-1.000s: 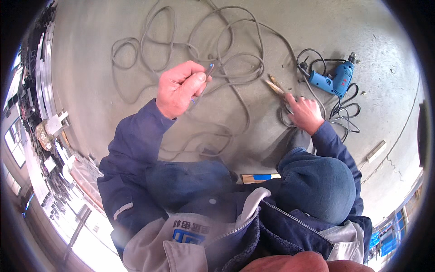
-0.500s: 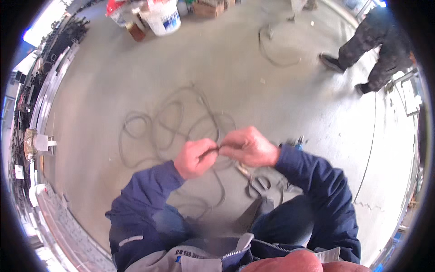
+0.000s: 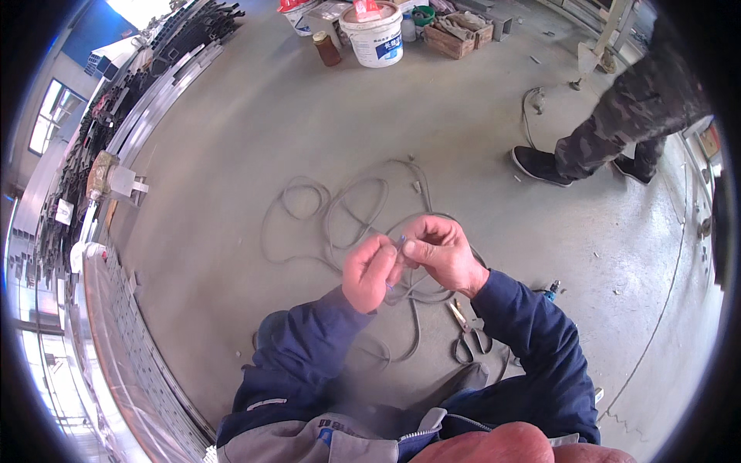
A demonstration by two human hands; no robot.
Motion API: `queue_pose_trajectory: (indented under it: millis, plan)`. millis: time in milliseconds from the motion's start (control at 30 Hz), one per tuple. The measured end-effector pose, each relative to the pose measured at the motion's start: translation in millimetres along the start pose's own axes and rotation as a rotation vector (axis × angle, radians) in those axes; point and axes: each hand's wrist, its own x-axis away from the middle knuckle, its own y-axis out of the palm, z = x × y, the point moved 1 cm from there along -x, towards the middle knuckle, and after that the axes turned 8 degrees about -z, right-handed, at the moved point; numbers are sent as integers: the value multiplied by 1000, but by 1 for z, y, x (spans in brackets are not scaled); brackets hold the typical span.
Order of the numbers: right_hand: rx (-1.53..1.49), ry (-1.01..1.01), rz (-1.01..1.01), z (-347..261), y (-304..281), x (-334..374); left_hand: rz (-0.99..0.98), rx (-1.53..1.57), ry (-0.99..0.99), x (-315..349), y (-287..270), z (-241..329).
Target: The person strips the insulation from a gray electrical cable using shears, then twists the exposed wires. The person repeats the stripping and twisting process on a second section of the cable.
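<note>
My left hand (image 3: 368,272) and my right hand (image 3: 441,251) meet in front of me, above the floor. Both are closed, fingertips pinched together, on a thin wire with a small bluish bit (image 3: 401,240) showing between them. Most of the wire is hidden by the fingers. Below the hands, a long grey cable (image 3: 417,324) lies in loose loops on the floor. Scissors (image 3: 465,330) with black handles and gold-coloured blades rest on the floor near my right forearm.
A blue-tipped tool (image 3: 551,291) lies beyond my right sleeve. Another person in camouflage trousers (image 3: 610,135) stands at the right. White bucket (image 3: 376,42), brown jar (image 3: 326,50) and wooden box (image 3: 451,42) stand at the back. Metal profiles (image 3: 166,77) line the left side.
My view has turned left, so the surroundings sit further right in the picture. My hands stay together, with the fingers shifted on the wire. The other person's feet have changed place.
</note>
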Motion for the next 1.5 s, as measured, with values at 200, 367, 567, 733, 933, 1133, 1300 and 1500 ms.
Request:
queue_pose_trajectory:
  millis: [200,367,567,733,933,1133,1300,1500]
  plan:
    - [-159,26,-40,9,-2,-14,-10,260,12,3,-2,9]
    - [-55,94,-10,9,-7,-16,-58,156,-19,5,-1,6]
    - [-143,183,-67,7,-10,-10,-74,-144,-27,9,-5,5]
    - [212,57,-97,2,-8,-5,-111,-124,-66,8,-4,10]
    - [703,-142,-181,-15,-4,1,-128,-123,-82,8,-3,13]
    - [1017,-142,-222,-29,-14,1,-114,-212,-73,3,-8,7]
    - [514,27,-189,-16,-22,3,-112,-263,-40,0,-12,0]
    - [328,70,-150,-5,-26,2,-116,62,-103,-4,-13,-14]
